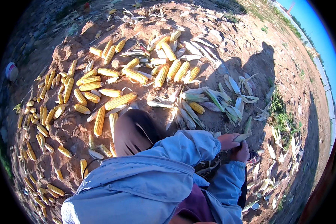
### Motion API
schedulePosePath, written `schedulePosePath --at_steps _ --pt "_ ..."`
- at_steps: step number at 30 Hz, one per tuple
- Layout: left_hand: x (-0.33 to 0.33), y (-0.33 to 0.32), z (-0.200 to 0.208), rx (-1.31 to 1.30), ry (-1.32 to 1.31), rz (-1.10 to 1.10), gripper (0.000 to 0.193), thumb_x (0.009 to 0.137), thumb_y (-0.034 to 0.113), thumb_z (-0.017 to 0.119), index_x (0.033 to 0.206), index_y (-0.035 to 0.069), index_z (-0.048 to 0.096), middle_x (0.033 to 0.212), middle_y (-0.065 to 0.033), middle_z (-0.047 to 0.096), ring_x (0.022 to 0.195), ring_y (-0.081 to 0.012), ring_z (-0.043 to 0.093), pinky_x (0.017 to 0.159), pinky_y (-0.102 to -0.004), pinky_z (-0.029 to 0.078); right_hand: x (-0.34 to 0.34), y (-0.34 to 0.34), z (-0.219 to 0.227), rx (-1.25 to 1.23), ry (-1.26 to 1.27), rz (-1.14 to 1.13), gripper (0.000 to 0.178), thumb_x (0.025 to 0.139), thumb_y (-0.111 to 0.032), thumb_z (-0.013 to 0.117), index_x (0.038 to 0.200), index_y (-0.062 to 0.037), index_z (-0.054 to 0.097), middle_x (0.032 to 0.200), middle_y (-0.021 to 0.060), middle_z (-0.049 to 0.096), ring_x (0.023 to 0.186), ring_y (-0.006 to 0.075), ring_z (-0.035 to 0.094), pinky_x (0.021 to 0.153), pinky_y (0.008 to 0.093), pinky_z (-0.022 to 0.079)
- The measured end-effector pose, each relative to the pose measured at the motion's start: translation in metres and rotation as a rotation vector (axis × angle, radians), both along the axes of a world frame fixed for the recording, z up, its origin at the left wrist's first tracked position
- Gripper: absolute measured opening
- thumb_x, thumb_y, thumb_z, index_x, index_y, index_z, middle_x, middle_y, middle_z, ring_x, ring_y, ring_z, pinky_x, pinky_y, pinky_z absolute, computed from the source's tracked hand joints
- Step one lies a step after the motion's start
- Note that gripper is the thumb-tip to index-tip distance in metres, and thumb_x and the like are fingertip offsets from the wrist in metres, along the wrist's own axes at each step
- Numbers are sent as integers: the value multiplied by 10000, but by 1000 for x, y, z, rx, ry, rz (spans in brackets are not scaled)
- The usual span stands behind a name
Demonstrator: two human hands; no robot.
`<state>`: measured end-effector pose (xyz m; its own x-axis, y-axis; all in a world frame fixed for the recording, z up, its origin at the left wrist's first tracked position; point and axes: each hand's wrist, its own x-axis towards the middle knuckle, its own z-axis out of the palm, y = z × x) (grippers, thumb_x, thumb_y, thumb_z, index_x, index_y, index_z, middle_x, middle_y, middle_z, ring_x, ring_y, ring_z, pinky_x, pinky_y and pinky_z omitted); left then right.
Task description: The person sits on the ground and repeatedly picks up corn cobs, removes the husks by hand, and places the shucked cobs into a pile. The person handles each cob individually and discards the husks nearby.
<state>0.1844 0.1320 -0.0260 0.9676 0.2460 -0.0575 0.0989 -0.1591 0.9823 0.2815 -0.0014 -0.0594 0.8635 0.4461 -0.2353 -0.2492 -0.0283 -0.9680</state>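
My left hand is closed around a pale green ear of corn in its husk, to the right of my bent knee. Just below it, my right hand is closed against the lower part of the same ear, which its fingers partly hide. Loose husks lie on the soil beyond my hands. Among them rests a yellow cob, partly wrapped in dry leaves. Many bare yellow cobs are spread over the ground to the left and ahead.
My dark-trousered knee stands between the cobs and my hands. More husks litter the ground at right, near green weeds. A white and pink bucket-like container sits at far left. Stony soil stretches ahead, with my shadow across it.
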Motion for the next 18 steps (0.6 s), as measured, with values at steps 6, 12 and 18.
schedulePosePath --at_steps 6,12,18 --pt "-16 -20 2 239 21 -6 379 760 283 580 1039 52 471 875 -188 604 818 -378 575 712 -435 450 6 -28 10 28 126 141 218 853 -190 449 954 -23 545 724 62 577 510 130 519 430 227 416" --pt "-17 -15 23 346 15 -127 437 775 290 572 1105 39 433 876 -196 595 814 -367 580 705 -433 453 -4 -21 29 82 36 58 163 824 -118 424 896 -24 536 714 61 566 532 137 532 457 238 436" --pt "-24 -14 34 405 -150 -46 488 781 291 574 1157 18 424 900 -197 585 813 -366 577 699 -419 460 7 -25 18 252 45 40 187 831 -140 421 908 -13 535 740 58 571 628 142 551 562 244 457"
